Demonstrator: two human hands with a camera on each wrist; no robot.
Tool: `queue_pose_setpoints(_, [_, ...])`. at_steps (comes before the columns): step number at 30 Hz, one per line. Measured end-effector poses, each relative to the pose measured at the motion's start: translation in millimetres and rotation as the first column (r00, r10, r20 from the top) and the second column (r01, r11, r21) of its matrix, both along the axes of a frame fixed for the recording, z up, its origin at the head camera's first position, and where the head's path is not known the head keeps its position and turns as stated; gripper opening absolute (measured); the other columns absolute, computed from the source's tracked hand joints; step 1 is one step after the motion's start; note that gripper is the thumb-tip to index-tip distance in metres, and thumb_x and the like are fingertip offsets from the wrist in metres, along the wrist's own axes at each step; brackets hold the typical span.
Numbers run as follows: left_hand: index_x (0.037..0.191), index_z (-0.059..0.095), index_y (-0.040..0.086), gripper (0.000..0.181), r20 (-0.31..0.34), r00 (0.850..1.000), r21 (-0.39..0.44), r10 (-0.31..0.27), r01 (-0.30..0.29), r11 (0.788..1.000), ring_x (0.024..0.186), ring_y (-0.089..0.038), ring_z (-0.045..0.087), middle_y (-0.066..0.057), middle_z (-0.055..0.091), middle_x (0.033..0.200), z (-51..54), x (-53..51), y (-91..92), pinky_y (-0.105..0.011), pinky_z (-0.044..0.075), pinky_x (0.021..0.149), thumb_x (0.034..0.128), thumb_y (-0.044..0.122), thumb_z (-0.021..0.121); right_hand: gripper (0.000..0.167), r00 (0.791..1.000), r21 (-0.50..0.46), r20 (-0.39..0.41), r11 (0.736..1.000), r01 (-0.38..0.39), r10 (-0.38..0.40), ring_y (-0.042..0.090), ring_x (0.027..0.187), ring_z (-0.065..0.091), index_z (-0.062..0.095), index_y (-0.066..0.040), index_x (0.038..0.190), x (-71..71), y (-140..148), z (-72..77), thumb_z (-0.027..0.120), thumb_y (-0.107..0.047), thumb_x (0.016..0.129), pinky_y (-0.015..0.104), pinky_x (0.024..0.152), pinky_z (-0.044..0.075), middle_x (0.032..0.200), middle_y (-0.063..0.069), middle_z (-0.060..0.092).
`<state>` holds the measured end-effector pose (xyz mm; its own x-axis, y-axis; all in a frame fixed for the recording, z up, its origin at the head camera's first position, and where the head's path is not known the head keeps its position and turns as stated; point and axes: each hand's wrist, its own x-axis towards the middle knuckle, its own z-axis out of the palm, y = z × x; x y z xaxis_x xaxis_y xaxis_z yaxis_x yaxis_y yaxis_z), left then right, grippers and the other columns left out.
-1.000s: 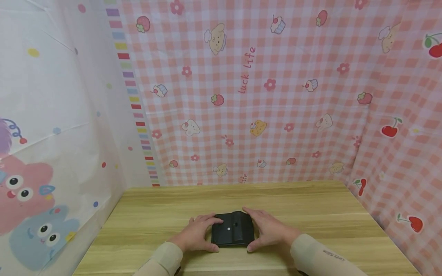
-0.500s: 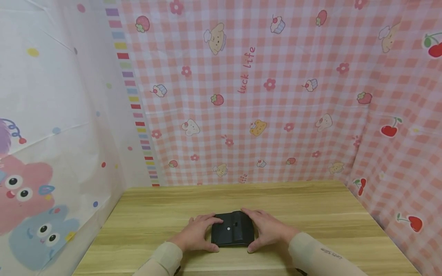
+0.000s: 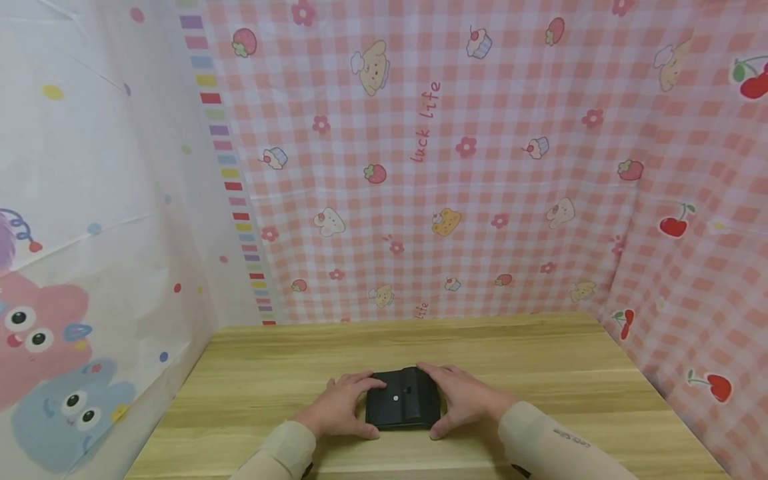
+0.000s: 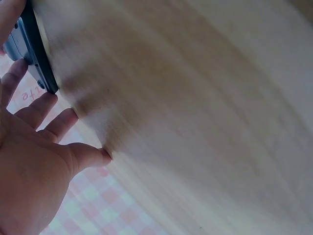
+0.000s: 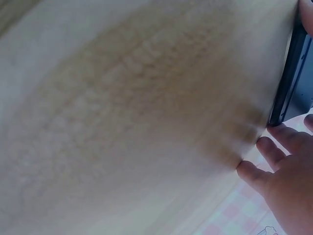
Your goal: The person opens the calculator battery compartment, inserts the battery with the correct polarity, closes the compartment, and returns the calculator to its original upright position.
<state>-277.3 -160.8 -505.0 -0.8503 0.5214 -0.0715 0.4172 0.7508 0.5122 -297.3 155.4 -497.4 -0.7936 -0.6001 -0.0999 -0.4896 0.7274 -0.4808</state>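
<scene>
A flat black device (image 3: pixel 387 411) lies on the wooden table, with a raised band on its right part and a small white dot near its middle. My left hand (image 3: pixel 342 405) holds its left side, index fingertip on top and thumb at the near corner. On the other side my right hand (image 3: pixel 467 402) grips the right end between thumb and fingers. In the left wrist view, the device's dark edge (image 4: pixel 40 54) shows between thumb and fingers, with the other fingers touching the table. The right wrist view shows the opposite edge (image 5: pixel 288 73) likewise. The device's underside is hidden.
Wooden tabletop (image 3: pixel 270 360) surrounds the hands. A pink checked cloth (image 3: pixel 360 200) hangs behind the table's far edge and continues on the right. A white cloth (image 3: pixel 132 267) with cartoon figures hangs at the left.
The head view has shifted very slightly. Both hands stay around the device, and the right hand's fingers have crept a little to the left at its far edge.
</scene>
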Motion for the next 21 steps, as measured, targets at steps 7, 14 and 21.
queue_pose_setpoints(7, [0.15,0.058,0.032,0.081,0.003,1.0,-0.007,0.01,-0.01,1.0,0.155,-0.045,0.04,-0.014,0.043,0.169,-0.6,-1.1,0.7,-0.085,0.023,0.119,0.0792,0.047,0.094,0.126,0.999,-0.014,0.026,1.0,0.021,-0.02,0.034,0.147,0.047,0.031,-0.017,0.168,-0.3,-1.5,-0.6,0.099,-0.049,0.068,0.063,0.122,0.04,0.16,0.01,0.053])
queue_pose_setpoints(14, [0.15,0.058,0.032,0.08,0.003,1.0,-0.005,0.005,-0.005,1.0,0.155,-0.046,0.04,-0.015,0.043,0.169,-1.5,-1.0,0.6,-0.086,0.022,0.118,0.0798,0.048,0.093,0.125,0.999,-0.009,0.035,0.999,0.041,-0.041,0.037,0.144,0.05,0.033,-0.019,0.167,0.2,-1.8,2.1,0.099,-0.049,0.066,0.064,0.118,0.043,0.156,0.015,0.053])
queue_pose_setpoints(21, [0.15,0.059,0.032,0.08,-0.002,1.0,-0.004,0.005,-0.005,1.0,0.154,-0.046,0.04,-0.015,0.043,0.169,0.1,0.2,1.3,-0.086,0.023,0.118,0.0799,0.048,0.093,0.124,0.997,-0.015,0.052,0.999,0.049,-0.048,0.039,0.144,0.05,0.033,-0.021,0.167,-1.2,-2.8,0.2,0.098,-0.049,0.066,0.064,0.117,0.043,0.156,0.018,0.052])
